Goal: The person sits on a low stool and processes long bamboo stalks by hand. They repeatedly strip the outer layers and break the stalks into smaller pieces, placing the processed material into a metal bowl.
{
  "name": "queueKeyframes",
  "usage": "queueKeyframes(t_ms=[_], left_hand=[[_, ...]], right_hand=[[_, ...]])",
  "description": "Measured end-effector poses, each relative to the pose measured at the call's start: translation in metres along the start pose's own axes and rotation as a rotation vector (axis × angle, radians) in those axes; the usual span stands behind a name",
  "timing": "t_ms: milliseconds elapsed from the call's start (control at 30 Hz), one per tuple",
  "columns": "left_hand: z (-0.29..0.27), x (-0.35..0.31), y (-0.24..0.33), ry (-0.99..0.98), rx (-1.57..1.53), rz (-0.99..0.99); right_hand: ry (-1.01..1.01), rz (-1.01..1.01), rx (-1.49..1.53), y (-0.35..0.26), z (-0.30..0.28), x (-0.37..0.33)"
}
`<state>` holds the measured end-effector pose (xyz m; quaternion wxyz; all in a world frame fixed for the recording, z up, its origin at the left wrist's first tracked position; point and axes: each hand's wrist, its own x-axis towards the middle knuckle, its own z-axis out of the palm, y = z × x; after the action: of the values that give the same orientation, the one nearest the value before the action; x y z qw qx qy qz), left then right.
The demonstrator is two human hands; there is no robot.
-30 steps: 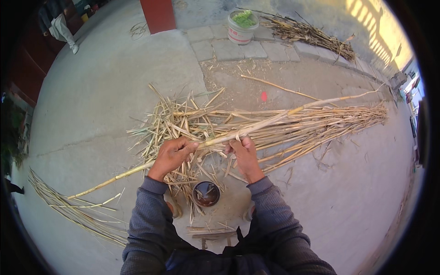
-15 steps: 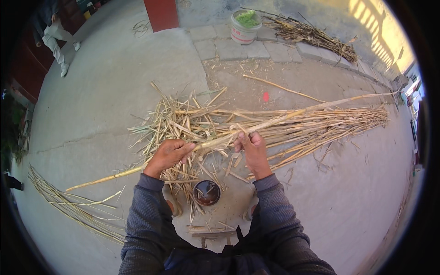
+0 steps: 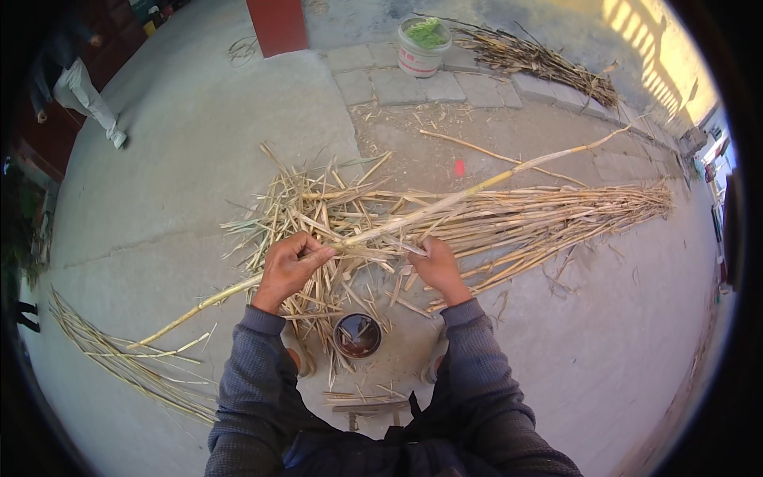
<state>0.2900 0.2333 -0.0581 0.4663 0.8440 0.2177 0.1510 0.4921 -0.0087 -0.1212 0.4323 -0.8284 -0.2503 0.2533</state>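
cup [image 3: 357, 335]: dark, on the floor between the feet, just below the hands; could be filled by falling husk.
left hand [image 3: 288, 266]: grip closed around the stalk [image 3: 413, 216].
right hand [image 3: 436, 266]: fingers curled at the stalk among loose strips; whether it is clamped cannot be told.
stalk: held across the body, low end left, thin tip far right.
risk: sharp split edges, fingers could be cut if the stalk is slid through.
risk: long free tip, could be snapped by bending.
pile [image 3: 509, 222]: behind the hands, strips could be snagged.
bucket [image 3: 424, 46]: far, apart.

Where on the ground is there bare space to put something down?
Bare concrete lies left of the straw heap, toward the red pillar, and lower right below the long bundle. It is crowded around both hands, the dark cup and the long stalk.
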Motion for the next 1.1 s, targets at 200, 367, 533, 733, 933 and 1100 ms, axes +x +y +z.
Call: queueKeyframes(t_ms=[200,367,533,733,933,1100], left_hand=[[-0.013,-0.006,-0.003,0.027,0.118,0.001],[-0.042,-0.012,-0.012,-0.155,-0.014,-0.124],[-0.035,-0.012,-0.009,-0.038,0.263,0.211],[0.001,0.0,0.0,0.15,0.417,0.436],[-0.018,0.017,-0.022,0.357,-0.305,0.029],[-0.059,0.034,-0.052,0.642,-0.328,-0.07]], right_hand=[[0.04,-0.078,0.809,0.009,-0.029,0.011],[0.166,-0.133,1.342,0.016,-0.065,0.019],[0.24,0.031,1.094,0.019,-0.056,0.019],[0.256,0.111,1.019,0.009,-0.036,0.021],[0.264,0.146,0.926,0.009,-0.024,0.018],[0.261,0.163,0.886,0.008,-0.016,0.015]])
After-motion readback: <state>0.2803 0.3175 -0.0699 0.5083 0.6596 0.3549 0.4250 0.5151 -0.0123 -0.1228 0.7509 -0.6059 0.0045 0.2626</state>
